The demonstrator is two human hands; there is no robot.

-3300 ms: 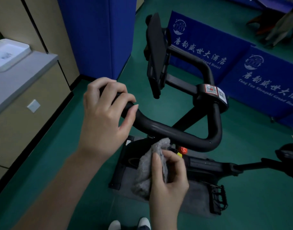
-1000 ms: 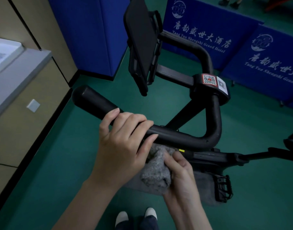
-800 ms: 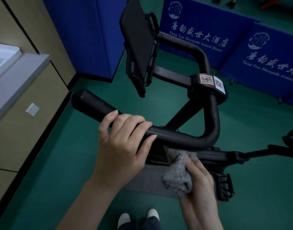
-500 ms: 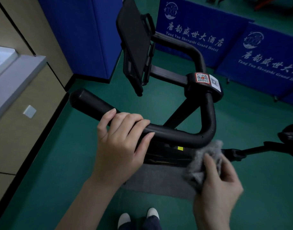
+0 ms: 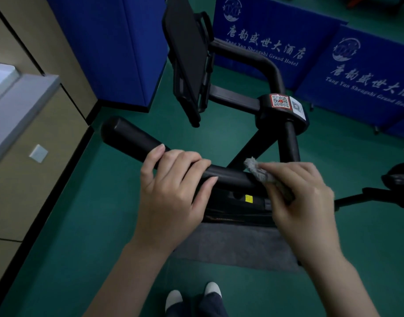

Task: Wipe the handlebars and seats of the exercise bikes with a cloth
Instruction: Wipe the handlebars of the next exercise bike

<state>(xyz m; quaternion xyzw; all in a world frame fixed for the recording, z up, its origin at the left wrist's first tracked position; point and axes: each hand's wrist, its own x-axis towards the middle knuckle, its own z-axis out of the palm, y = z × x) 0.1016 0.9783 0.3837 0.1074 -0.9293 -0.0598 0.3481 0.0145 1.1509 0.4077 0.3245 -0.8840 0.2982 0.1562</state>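
Bike: wipe under way, early stage by look of it. Only near arm of handlebar is being worked. Far arm and seat judged still to do; other bikes not in view.

Left hand: fingers curled over near arm, steadying.

Right hand: fingers wrapped round grey cloth, pressing it onto top of bar near bend.

Half second ago cloth is below bend, further right; now up on top, closer to left hand.

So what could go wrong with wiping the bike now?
The left hand covers part of the handlebar, so that patch might get missed. The cloth in the right hand is bunched small, so bare skin may rub the bar instead. Wiping farther up could scuff the QR sticker.
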